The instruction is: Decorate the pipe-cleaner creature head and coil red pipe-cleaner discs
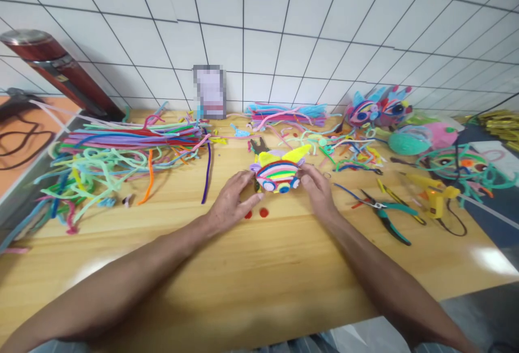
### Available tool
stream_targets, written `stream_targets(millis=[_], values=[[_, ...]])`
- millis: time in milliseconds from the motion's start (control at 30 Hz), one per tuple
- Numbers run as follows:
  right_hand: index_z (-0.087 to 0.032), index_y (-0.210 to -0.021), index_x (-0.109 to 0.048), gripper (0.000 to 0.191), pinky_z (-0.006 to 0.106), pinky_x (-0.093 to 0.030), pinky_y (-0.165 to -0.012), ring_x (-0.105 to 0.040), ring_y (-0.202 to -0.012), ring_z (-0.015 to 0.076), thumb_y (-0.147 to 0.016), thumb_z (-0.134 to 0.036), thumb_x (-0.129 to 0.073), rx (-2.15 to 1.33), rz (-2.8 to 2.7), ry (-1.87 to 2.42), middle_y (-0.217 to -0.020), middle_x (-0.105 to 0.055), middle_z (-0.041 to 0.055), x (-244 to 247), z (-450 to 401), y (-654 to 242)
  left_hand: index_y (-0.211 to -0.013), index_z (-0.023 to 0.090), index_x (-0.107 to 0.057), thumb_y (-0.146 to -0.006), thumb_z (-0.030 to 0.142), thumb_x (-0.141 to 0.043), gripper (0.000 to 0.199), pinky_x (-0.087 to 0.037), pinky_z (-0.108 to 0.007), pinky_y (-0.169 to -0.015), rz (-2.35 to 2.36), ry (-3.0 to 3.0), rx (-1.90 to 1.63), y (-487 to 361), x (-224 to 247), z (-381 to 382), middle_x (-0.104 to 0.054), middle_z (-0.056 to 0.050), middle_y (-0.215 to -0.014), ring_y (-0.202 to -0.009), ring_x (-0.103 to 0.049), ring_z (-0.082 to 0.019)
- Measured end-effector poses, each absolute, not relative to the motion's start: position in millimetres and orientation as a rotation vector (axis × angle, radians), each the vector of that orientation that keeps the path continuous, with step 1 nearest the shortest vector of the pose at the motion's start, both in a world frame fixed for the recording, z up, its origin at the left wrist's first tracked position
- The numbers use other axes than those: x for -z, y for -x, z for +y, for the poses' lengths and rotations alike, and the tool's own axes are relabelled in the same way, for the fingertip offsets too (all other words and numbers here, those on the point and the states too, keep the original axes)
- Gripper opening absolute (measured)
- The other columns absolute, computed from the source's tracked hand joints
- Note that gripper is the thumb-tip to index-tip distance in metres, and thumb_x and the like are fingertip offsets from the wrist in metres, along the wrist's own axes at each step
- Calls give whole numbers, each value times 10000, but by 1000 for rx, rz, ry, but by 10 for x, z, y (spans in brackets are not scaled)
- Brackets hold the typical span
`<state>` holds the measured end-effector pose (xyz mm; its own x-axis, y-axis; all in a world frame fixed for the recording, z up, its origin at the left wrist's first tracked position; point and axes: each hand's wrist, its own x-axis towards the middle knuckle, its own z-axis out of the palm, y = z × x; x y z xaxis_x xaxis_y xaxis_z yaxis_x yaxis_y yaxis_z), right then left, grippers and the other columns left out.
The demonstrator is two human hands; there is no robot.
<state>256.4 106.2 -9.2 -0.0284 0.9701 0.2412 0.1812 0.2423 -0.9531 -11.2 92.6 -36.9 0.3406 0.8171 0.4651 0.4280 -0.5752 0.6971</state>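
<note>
A small craft figure [279, 174] with rainbow stripes, yellow ears and round eyes is held upright between both hands, over the middle of the table. My left hand [233, 200] grips its left edge, the thumb at the lower front. On the right edge, my right hand [318, 188] has its fingers closed round the side. Two red discs [264, 212] lie on the wood just below the figure. Dark-handled pliers [258, 146] lie right behind it, partly hidden.
Pipe cleaners [133, 135] are heaped at the left, with another bundle [287, 114] by the wall. Teal-handled pliers [391, 215] and a yellow glue gun [436, 196] lie right. A phone [211, 91] leans on the wall; finished figures [377, 110] stand back right.
</note>
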Motion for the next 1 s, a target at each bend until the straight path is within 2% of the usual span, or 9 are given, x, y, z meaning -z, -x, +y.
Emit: stream_targets(millis=[167,300,500,633,733,833,900,1000], values=[[-257,-1164,-764,630,386,-617,-736,-718,-837,250,-871,-809,-685,-984,-1446,1234,-987,-797,53,136,1108,-2586,-1485,202,-601,-1030,426,-661,511,-560,-503,-1102,1148,-2152,-1060,97,379,962,-721,-156,-1338,-1250,-675,-298],[-248,-1220,-766,628,377,-599,-706,-709,-825,238,-911,-782,-652,-974,-1501,1273,-1058,-804,58,173,1139,-2625,-1519,139,-575,-1012,437,-668,595,-555,-524,-1053,1212,-2252,-980,97,388,985,-722,-175,-1269,-1174,-654,-323],[-224,-1190,-774,656,441,-595,-986,-731,-1095,291,-933,-802,-598,-850,-1511,1283,-1203,-799,89,176,1141,-2617,-1544,157,-549,-1001,415,-679,615,-554,-517,-1054,1217,-2233,-980,100,373,992,-719,-168,-1284,-1173,-655,-322],[-223,-1184,-764,654,447,-581,-1024,-730,-1115,299,-927,-805,-614,-873,-1491,1295,-1167,-811,86,190,1130,-2617,-1519,206,-549,-996,400,-707,580,-569,-503,-1057,1197,-2155,-1067,96,351,972,-730,-148,-1336,-1177,-684,-303],[-228,-1177,-757,655,458,-574,-1042,-726,-1139,308,-910,-813,-635,-909,-1464,1306,-1179,-811,81,214,1131,-2626,-1481,202,-566,-992,396,-726,550,-593,-483,-1014,1159,-2146,-1121,103,350,963,-745,-151,-1320,-1141,-714,-294],[-243,-1163,-753,637,467,-571,-1047,-730,-1139,313,-904,-815,-644,-938,-1441,1294,-1162,-815,69,219,1130,-2625,-1475,205,-573,-977,396,-750,563,-585,-499,-1049,1119,-2156,-1125,116,366,972,-736,-160,-1343,-1197,-712,-311],[-253,-1148,-748,599,475,-564,-1067,-730,-1149,313,-916,-796,-650,-940,-1437,1258,-1160,-812,64,207,1122,-2618,-1492,214,-564,-947,402,-789,619,-570,-512,-1085,1095,-2125,-1122,123,384,987,-718,-160,-1370,-1241,-698,-321],[-267,-1149,-746,538,492,-510,-1163,-691,-1265,318,-931,-753,-672,-918,-1449,1142,-1287,-779,70,193,1091,-2605,-1536,221,-524,-861,425,-881,790,-563,-517,-1105,1045,-2005,-1116,122,415,1018,-676,-163,-1392,-1249,-689,-323]])
